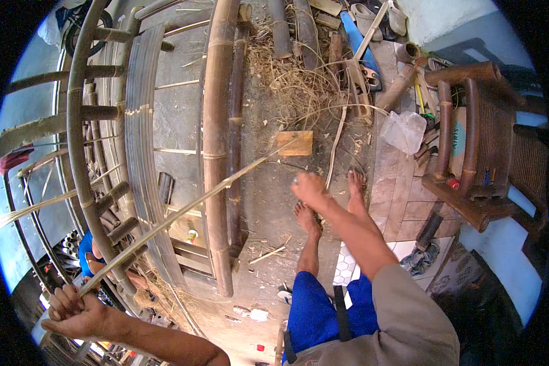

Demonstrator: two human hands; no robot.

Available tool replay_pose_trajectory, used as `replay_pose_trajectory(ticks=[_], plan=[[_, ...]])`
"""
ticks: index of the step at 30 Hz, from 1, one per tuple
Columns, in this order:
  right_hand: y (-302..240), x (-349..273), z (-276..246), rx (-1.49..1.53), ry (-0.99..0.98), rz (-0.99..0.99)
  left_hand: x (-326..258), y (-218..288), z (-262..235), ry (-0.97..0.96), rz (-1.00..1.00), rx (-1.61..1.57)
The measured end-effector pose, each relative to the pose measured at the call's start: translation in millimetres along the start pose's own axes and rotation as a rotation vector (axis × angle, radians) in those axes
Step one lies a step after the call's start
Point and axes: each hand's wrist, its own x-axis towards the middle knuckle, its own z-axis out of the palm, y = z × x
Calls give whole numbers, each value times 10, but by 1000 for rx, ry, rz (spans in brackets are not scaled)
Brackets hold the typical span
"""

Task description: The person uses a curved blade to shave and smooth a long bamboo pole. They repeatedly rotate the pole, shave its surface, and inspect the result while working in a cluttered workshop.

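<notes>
My left hand [76, 311], at the lower left, is closed around one end of a long, thin bamboo strip [192, 206]. The strip slants up to the right, across the bamboo frame, and its far part passes over a small wooden block [304, 146] on the floor. My right hand [311, 190] is closed in a fist just below that block, above my bare feet. Whatever its fingers hold, if anything, is hidden. A gap separates this hand from the visible strip.
A large bamboo frame [216, 116] stands at left, with a slatted panel [143, 134]. Shavings [287, 85], bamboo poles [280, 30] and a blue handsaw [358, 46] lie ahead. A bamboo chair [470, 146] and plastic bag [404, 131] are at right. Another person [90, 256] sits lower left.
</notes>
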Motion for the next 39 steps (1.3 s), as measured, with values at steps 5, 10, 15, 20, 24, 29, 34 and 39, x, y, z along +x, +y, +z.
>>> replay_pose_trajectory(ticks=[5,10,15,20,24,29,34,39], plan=[[474,252,197,-66,-86,-204,677,-305,-817,-310,-26,-143],[1121,570,289,-169,58,54,1274,-613,-1467,-212,187,280],[1599,763,385,-242,-57,73,1230,-723,-1519,-174,169,329],[1930,921,412,-259,-27,97,1140,-721,-1445,-145,149,331],[2148,878,331,-268,-54,121,1084,-732,-1447,-133,139,304],[2178,738,216,-261,-94,285,863,-673,-1322,-114,73,198],[1508,196,234,-74,-13,285,470,-385,-1080,-71,-67,-58],[285,-760,-298,23,-10,149,-201,35,-467,-184,-180,-299]])
